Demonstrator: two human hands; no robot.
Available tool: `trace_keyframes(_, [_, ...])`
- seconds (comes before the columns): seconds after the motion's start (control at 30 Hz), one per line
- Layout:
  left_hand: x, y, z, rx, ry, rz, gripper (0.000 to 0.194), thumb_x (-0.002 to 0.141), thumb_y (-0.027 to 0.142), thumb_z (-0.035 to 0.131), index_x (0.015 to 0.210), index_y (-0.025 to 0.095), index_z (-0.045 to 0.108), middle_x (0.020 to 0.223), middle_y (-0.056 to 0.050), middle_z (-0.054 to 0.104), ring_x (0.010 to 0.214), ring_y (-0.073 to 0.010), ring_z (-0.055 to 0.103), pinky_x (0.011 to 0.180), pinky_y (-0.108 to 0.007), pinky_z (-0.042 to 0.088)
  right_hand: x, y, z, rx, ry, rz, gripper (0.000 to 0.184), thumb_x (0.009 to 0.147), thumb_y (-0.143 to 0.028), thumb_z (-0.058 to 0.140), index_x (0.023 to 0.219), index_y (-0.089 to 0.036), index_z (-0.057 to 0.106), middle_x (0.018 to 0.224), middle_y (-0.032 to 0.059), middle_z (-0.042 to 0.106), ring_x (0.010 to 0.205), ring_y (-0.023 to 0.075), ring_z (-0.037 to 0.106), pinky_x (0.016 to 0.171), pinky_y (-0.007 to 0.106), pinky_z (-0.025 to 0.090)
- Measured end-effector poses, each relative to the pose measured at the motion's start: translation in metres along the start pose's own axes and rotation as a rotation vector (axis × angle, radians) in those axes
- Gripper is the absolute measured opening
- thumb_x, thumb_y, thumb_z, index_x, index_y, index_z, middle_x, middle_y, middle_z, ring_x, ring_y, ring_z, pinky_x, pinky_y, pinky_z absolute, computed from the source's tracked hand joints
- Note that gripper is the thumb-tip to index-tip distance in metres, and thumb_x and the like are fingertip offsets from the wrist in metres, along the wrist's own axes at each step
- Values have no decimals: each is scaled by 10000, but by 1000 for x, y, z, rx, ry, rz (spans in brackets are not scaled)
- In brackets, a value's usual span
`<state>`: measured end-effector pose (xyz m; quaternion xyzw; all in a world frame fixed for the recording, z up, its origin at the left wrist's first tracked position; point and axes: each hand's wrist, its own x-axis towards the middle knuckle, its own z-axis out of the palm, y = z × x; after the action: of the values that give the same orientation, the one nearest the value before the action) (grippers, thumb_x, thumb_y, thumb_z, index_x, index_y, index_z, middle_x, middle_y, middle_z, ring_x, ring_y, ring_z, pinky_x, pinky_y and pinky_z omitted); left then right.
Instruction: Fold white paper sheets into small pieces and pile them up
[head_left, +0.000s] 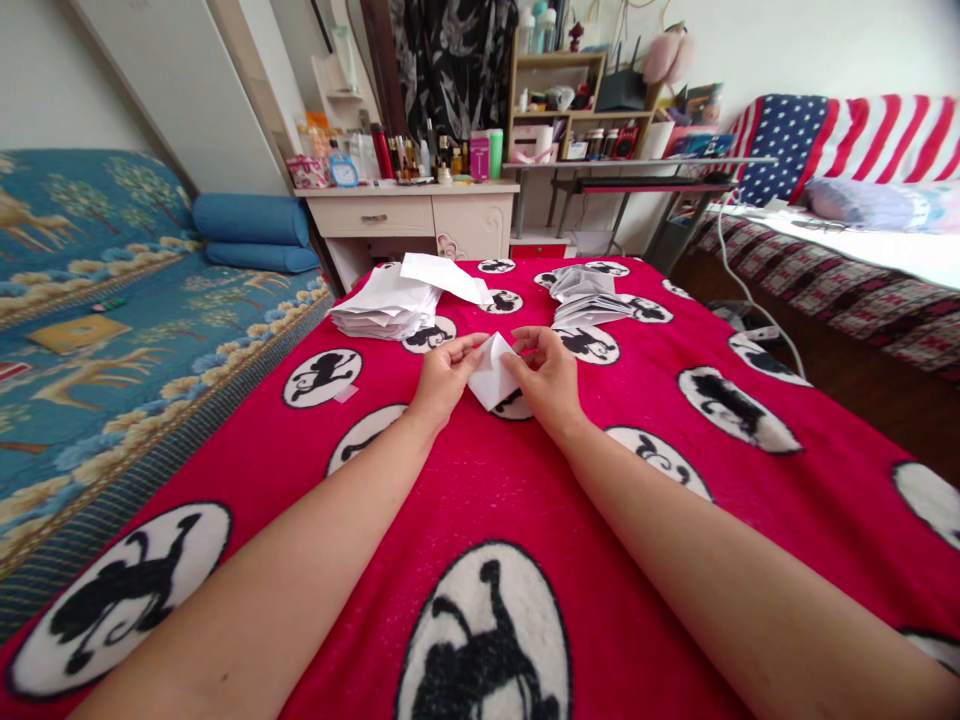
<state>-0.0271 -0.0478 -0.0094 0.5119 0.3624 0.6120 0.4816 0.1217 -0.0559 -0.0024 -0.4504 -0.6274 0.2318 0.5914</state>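
Note:
A small folded white paper (491, 378) is pinched between both of my hands over a red blanket (480, 500) printed with black-and-white ovals. My left hand (444, 375) grips the paper's left edge with closed fingers. My right hand (547, 378) holds the right edge, fingers curled on it. A stack of loose white sheets (390, 300) lies beyond my left hand, its top sheet lifted. A pile of folded papers (585, 297) lies beyond my right hand.
A blue patterned sofa (90, 300) with blue bolsters runs along the left. A cream dresser (412, 220) crowded with bottles and a shelf desk (600, 150) stand at the back. At right is a bed (862, 230) with a flag cover, and a white cable on the floor.

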Motion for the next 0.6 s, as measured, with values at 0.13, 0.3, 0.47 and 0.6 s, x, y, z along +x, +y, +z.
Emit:
trace_keyframes(0.13, [-3, 2, 1, 103, -57, 89, 490, 677, 267, 785, 1148, 184, 680, 1035, -77, 703, 848, -162, 649, 719, -225, 495, 1, 1, 1, 55, 37, 26, 241, 715, -242, 638, 945, -181, 599, 793, -5, 601, 563, 105, 510, 546, 260, 419])
trace_keyframes(0.3, [-5, 3, 4, 247, -113, 166, 551, 624, 125, 762, 1165, 181, 668, 1193, -95, 662, 1019, -211, 626, 850, -276, 500, 2, 4, 1, 140, 46, 54, 248, 693, -243, 652, 925, -185, 588, 776, -5, 587, 617, 119, 530, 572, 261, 435])
trace_keyframes(0.47, [-4, 4, 5, 243, -26, 149, 427, 642, 77, 682, 1057, 176, 716, 1058, -65, 698, 921, -190, 623, 852, -273, 472, 2, 3, 3, 218, -18, 69, 280, 691, -274, 666, 945, -197, 577, 754, -16, 584, 606, 115, 525, 545, 249, 420])
trace_keyframes(0.6, [-4, 7, 6, 391, 39, 255, 270, 677, 89, 649, 909, 188, 743, 921, -46, 685, 896, -198, 590, 859, -275, 441, 2, 1, 3, 242, -57, 96, 294, 688, -297, 683, 945, -202, 577, 728, -26, 574, 583, 110, 524, 531, 246, 420])
